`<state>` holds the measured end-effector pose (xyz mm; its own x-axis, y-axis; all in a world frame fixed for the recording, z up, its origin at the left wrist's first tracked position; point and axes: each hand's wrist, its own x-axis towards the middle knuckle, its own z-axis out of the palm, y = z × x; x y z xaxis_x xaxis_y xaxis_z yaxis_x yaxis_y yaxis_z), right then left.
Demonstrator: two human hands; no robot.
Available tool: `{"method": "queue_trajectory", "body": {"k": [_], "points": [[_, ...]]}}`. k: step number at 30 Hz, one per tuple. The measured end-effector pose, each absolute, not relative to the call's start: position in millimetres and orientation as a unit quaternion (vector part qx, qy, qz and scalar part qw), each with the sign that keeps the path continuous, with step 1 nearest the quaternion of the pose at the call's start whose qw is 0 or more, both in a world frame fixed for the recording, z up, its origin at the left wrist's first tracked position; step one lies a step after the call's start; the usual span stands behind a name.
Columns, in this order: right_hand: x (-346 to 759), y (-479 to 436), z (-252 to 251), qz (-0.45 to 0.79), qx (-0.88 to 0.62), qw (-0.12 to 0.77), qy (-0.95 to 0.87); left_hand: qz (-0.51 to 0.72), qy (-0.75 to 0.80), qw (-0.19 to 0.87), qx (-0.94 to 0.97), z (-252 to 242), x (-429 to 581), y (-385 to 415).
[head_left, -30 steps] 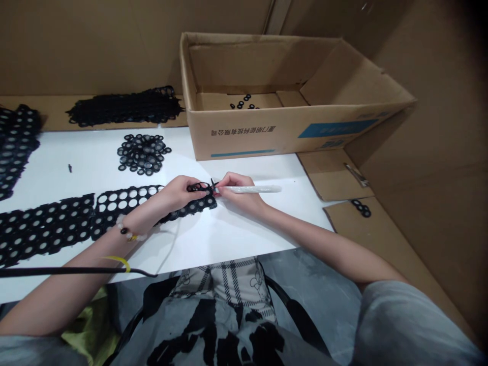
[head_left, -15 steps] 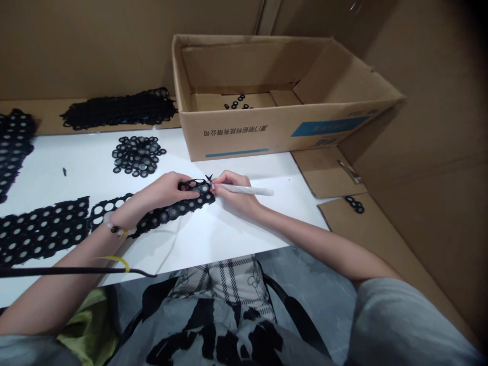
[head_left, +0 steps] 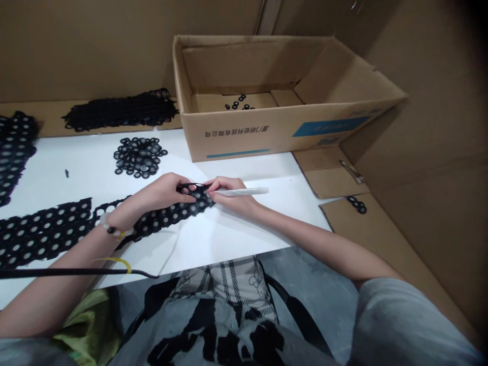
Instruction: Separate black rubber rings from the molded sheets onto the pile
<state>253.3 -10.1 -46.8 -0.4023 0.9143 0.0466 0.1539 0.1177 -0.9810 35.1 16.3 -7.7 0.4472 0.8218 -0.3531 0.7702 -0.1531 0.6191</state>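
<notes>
A long black perforated sheet (head_left: pixel 49 231) full of round holes lies across the white table (head_left: pixel 229 239). My left hand (head_left: pixel 168 190) is closed on the sheet's right end, pinching and lifting its edge a little. My right hand (head_left: pixel 229 195) is closed on a white pen-like tool (head_left: pixel 247 191), held like a pencil, with its tip at the sheet's edge beside my left fingers. A heap of loose black rings (head_left: pixel 139 156) sits on the table behind my left hand.
An open cardboard box (head_left: pixel 267 129) with a few black rings inside stands behind my hands. More black perforated sheets (head_left: pixel 118 109) lie at the back left. Cardboard panels with a few rings (head_left: pixel 358 204) are at the right. A black cable (head_left: pixel 76 272) crosses the near table edge.
My right hand with the tool has moved slightly left onto the sheet's edge. My left hand has shifted its grip on the sheet's end. A small black scrap seen by the tool tip no longer shows.
</notes>
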Motion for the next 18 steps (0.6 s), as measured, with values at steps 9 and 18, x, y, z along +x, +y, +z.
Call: {"method": "queue_trajectory", "body": {"k": [9, 18], "points": [[250.3, -9.2, -52.6, 0.507, -0.427, 0.368, -0.652, 0.038, 0.535, 0.329, 0.777, -11.1, 39.5, 1.8], [252.3, -9.4, -55.2, 0.526, -0.414, 0.409, -0.62, 0.064, 0.564, 0.333, 0.753, -12.9, 46.5, -2.5]]}}
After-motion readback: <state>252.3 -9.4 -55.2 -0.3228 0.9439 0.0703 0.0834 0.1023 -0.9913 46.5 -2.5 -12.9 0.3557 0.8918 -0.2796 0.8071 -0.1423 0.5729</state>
